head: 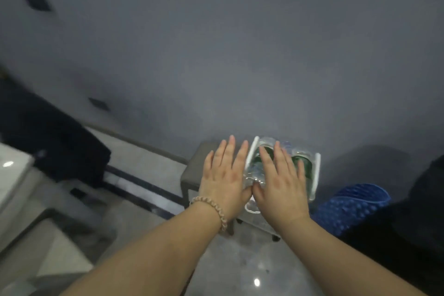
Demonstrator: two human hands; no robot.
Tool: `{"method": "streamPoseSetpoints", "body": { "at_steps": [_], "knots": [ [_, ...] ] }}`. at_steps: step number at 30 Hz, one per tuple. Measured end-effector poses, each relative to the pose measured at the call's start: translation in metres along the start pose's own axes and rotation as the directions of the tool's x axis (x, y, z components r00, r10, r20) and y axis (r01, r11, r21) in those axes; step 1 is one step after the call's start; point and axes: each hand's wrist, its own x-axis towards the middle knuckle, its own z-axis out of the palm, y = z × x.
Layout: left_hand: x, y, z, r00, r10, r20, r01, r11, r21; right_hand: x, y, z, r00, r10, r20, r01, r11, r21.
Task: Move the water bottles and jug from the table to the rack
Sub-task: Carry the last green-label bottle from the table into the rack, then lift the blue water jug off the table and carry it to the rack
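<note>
Forearms, nearest the lens, lead to two flat hands. Left hand (pixel 223 175), beaded bracelet (pixel 211 209) at the wrist, fingers straight and empty, hovers over a grey stool (pixel 192 175). Right hand (pixel 278 180), likewise spread and holding nothing, covers the water bottles (pixel 301 163), which lie in the white rack (pixel 317 170) against the wall; no jug can be made out. Judged step: settling the load. Check that the bottles sit inside the rails. Free room lies toward the viewer; a blue basket (pixel 353 206) crowds the right.
</note>
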Motion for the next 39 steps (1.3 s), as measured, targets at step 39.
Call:
{"method": "streamPoseSetpoints", "body": {
  "at_steps": [39],
  "knots": [
    [-0.718,-0.597,-0.385,0.65,-0.696,-0.305,0.759,0.612,0.221,-0.32,-0.918,0.072,0.631,-0.774,-0.052,0.759,0.603,0.244]
  ]
}}
